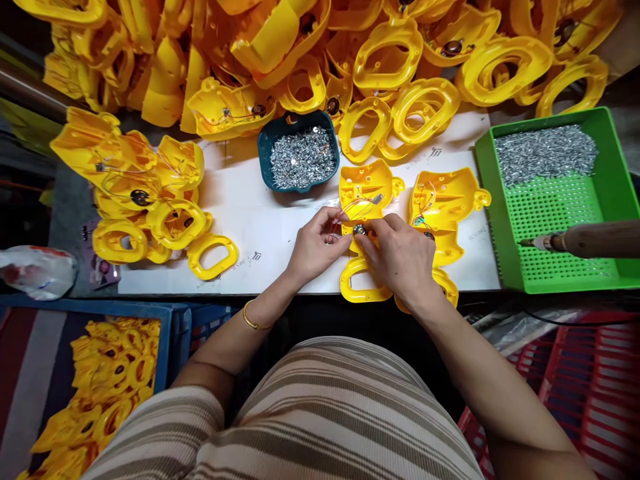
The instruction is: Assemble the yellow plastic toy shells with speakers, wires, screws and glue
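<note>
A yellow plastic shell (364, 193) with thin red wires lies open side up on the white table top (260, 227). My left hand (316, 248) and my right hand (400, 259) meet over its middle. Both pinch a small round metal part (359, 231) wired to the shell. A second yellow shell (445, 197) lies just right of my right hand. A dark teal tub of small silver screws (299, 157) stands behind my left hand.
A green perforated tray (560, 220) with screws heaped at its far end sits at the right, and a wooden-handled tool (585, 240) lies over it. Yellow shells are piled along the back (400, 53) and left (150, 193). A blue crate (110, 373) of shells stands lower left.
</note>
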The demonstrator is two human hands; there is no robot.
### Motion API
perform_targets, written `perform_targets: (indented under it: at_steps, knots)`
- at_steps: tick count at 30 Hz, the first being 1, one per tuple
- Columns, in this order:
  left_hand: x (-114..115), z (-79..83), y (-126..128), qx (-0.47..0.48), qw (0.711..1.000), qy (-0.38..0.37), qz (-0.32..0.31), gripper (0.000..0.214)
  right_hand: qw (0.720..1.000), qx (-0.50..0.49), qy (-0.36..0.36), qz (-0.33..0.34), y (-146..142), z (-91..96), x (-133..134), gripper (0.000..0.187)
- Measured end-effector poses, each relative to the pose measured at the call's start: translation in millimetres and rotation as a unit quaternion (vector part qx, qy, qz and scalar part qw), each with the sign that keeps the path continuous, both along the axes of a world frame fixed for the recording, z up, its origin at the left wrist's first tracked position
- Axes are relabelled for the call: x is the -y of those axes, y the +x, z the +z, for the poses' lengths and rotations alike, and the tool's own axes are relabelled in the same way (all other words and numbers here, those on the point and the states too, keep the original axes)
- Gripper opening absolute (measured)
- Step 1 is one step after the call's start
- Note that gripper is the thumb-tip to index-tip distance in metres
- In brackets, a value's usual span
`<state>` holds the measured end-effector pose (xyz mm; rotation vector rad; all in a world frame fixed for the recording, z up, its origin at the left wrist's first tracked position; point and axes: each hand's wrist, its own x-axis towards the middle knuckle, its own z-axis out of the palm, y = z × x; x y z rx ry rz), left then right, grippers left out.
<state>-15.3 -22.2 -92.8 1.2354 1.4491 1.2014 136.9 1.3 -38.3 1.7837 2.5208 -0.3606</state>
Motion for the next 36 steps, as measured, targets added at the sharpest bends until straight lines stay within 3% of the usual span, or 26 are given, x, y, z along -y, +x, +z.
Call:
perform_targets:
  at_steps: [12,19,28,36]
  knots:
    - [-1,-5.1,8,-0.041,0.999,-0.012,0.005,0.042,1.0,0.016,0.007,0.003,-2,-2.0,-1,0.03]
    - [-6,-0.2,10,-0.051,0.999,-0.004,0.016,0.059,0.999,-0.024,-0.016,0.042,7,-4.3,-7,0.03]
    - [-11,-2.7,4,-0.053,0.998,-0.007,-0.028,0.076,0.997,0.031,-0.032,0.059,5,-0.2,-6,0.034]
    - [-15,-4.9,1,-0.03,0.998,-0.013,-0.049,0.081,0.995,-0.039,-0.044,0.076,17,-4.7,-17,0.031]
